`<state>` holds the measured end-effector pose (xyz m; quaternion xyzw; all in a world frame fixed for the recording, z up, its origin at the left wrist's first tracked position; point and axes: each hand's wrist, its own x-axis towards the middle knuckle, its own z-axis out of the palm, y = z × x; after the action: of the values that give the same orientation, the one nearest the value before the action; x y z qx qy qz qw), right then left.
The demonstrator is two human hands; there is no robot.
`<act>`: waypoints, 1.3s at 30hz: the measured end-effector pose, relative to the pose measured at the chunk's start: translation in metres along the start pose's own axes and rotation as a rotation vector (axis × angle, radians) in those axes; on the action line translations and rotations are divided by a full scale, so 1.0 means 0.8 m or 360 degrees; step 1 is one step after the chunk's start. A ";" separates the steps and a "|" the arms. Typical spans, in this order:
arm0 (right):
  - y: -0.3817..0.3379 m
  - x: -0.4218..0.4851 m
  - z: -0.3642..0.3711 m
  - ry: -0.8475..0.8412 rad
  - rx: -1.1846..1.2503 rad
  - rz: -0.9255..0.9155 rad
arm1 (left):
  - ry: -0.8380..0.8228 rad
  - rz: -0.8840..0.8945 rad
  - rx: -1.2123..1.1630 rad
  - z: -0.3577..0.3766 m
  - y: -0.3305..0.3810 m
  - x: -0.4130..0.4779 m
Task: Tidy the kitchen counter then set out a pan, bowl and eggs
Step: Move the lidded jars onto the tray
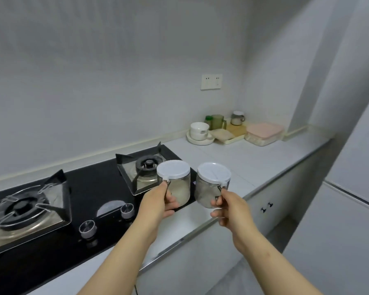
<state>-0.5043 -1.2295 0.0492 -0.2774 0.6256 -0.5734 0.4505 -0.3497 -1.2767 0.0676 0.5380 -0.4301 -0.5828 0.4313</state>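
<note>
I hold two clear seasoning jars with white lids above the counter's front part. My left hand (160, 202) grips the handle of the left jar (176, 182), which holds white powder. My right hand (228, 206) grips the handle of the right jar (211, 185), also with pale contents. Both jars hang upright, side by side, just right of the black gas hob (87, 188). A white bowl (199, 129) sits on a white plate (198, 140) in the far corner. No pan or eggs are in view.
In the far right corner stand a green cup (218, 121), a third lidded jar (237, 118), a tray (232, 135) and a pink-lidded box (264, 133). The white counter (254, 158) runs right from the hob. A fridge (349, 209) stands at the right.
</note>
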 end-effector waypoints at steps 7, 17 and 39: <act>-0.043 0.123 -0.095 0.0160 0.0066 -0.0022 | -0.0185 0.0011 -0.0024 0.150 0.021 0.101; -0.136 0.346 -0.191 0.0297 0.0051 -0.0124 | -0.0295 0.0066 0.0004 0.360 0.069 0.294; -0.245 0.883 -0.241 0.0164 0.0097 0.0063 | 0.0095 0.0074 0.0042 0.625 0.134 0.682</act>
<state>-1.0184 -1.7869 0.0532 -0.2214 0.6356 -0.5965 0.4372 -0.8710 -1.8121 0.0567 0.5506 -0.4371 -0.5504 0.4503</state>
